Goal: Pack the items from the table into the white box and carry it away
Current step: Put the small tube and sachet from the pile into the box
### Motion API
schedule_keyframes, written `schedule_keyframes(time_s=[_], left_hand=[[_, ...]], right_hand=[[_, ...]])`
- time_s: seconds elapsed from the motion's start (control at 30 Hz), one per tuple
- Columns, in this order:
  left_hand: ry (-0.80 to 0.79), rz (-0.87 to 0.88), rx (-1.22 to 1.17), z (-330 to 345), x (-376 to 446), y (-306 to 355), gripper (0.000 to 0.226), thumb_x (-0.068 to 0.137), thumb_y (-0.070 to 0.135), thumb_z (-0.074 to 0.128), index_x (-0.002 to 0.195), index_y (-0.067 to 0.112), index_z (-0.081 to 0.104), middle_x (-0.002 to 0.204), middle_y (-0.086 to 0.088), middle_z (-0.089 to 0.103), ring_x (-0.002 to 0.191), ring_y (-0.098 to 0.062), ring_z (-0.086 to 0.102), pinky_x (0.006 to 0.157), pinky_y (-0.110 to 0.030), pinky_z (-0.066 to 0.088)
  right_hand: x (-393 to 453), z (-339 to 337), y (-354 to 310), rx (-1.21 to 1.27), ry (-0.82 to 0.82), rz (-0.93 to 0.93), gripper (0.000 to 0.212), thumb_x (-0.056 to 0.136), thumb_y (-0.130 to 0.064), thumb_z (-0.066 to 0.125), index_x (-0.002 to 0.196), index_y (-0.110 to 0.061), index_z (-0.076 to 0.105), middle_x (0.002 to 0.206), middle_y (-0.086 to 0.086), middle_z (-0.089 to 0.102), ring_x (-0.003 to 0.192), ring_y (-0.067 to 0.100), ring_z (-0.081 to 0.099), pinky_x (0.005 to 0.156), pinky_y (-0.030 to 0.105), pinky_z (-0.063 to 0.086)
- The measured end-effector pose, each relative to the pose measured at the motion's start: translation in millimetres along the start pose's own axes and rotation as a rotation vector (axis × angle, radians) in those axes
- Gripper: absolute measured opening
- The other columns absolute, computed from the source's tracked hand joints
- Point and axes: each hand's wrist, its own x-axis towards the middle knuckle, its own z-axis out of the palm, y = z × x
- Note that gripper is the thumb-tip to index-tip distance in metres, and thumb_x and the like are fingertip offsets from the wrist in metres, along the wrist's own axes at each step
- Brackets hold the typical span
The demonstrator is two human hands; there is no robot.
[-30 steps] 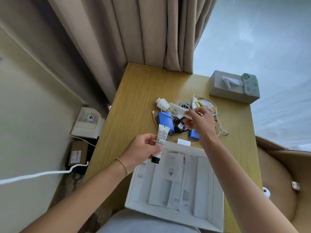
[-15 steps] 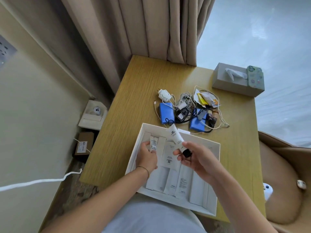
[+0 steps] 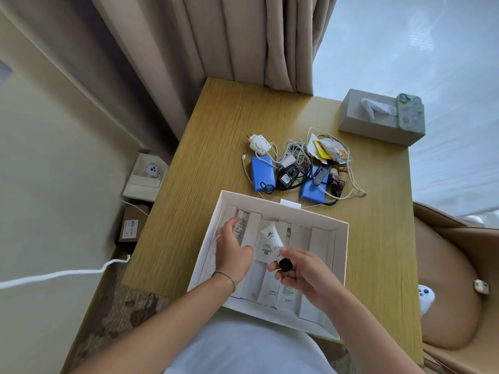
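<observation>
1. Right hand [image 3: 302,273] pinches the white tube [image 3: 272,242] by its black cap over the white box [image 3: 339,268] at the table's [image 3: 216,163] near edge.
2. Left hand [image 3: 232,252], fingers relaxed, rests among packed cartons; next, I judge, laying the tube down.
3. Chargers and cables [image 3: 291,163] wait mid-table, unpacked.

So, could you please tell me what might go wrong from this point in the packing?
The right hand pinches the white tube only near its black cap, so it could slip. The white box overhangs the table's near edge and might tip. The tangled cables could drag neighbouring items when lifted.
</observation>
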Motion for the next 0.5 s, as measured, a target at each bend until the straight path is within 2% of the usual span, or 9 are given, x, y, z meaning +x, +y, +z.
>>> schedule_keyframes(time_s=[0.07,0.17,0.27,0.3,0.4,0.5], left_hand=[[-0.014,0.013,0.014,-2.1,-3.9,-3.1,0.068,0.079,-0.007,0.058,0.139,0.023,0.047,0.136,-0.002,0.044,0.119,-0.012,0.047,0.09,-0.022,0.042],[-0.084,-0.024,0.065,-3.4,-7.2,-7.9,0.059,0.082,0.0,0.059,0.135,0.026,0.05,0.128,-0.001,0.051,0.112,-0.015,0.051,0.079,-0.02,0.042],[-0.171,-0.091,0.061,-4.6,-5.9,-7.4,0.054,0.089,0.009,0.056,0.139,0.027,0.045,0.129,-0.004,0.055,0.112,-0.021,0.056,0.089,-0.032,0.051],[-0.178,-0.1,0.055,-5.3,-4.5,-8.0,0.053,0.091,0.01,0.055,0.14,0.026,0.044,0.131,-0.004,0.054,0.111,-0.02,0.056,0.088,-0.031,0.05],[-0.173,-0.092,0.03,-6.0,-2.9,-4.9,0.05,0.094,0.009,0.051,0.141,0.025,0.043,0.132,-0.001,0.051,0.092,-0.008,0.056,0.066,-0.015,0.043],[-0.182,-0.113,-0.065,-11.8,-1.6,-4.9,0.052,0.095,0.006,0.049,0.143,0.026,0.042,0.131,0.004,0.048,0.078,0.01,0.047,0.056,-0.006,0.038]], right_hand=[[3.9,1.9,2.8,0.0,0.002,0.009,0.031,0.102,-0.024,0.058,0.124,-0.002,0.059,0.089,0.019,0.075,0.063,0.019,0.064,0.057,0.025,0.053],[11.3,5.7,5.2,0.002,0.0,0.025,0.031,0.102,-0.027,0.059,0.119,-0.001,0.061,0.083,0.017,0.073,0.06,0.019,0.062,0.054,0.024,0.051],[17.7,10.2,6.4,-0.032,0.013,0.032,0.028,0.101,-0.028,0.059,0.114,-0.004,0.063,0.078,0.014,0.071,0.058,0.017,0.059,0.054,0.025,0.048],[20.4,12.9,6.8,-0.064,0.031,0.03,0.026,0.101,-0.027,0.059,0.112,-0.005,0.064,0.076,0.012,0.07,0.056,0.017,0.059,0.054,0.025,0.048],[26.6,18.3,5.2,-0.237,0.139,-0.024,0.019,0.1,-0.021,0.059,0.107,-0.006,0.069,0.069,0.006,0.066,0.05,0.013,0.055,0.052,0.023,0.044],[34.6,26.1,1.8,-0.455,0.255,-0.155,0.012,0.095,-0.02,0.065,0.099,-0.012,0.073,0.068,0.003,0.062,0.055,0.011,0.053,0.053,0.022,0.043]])
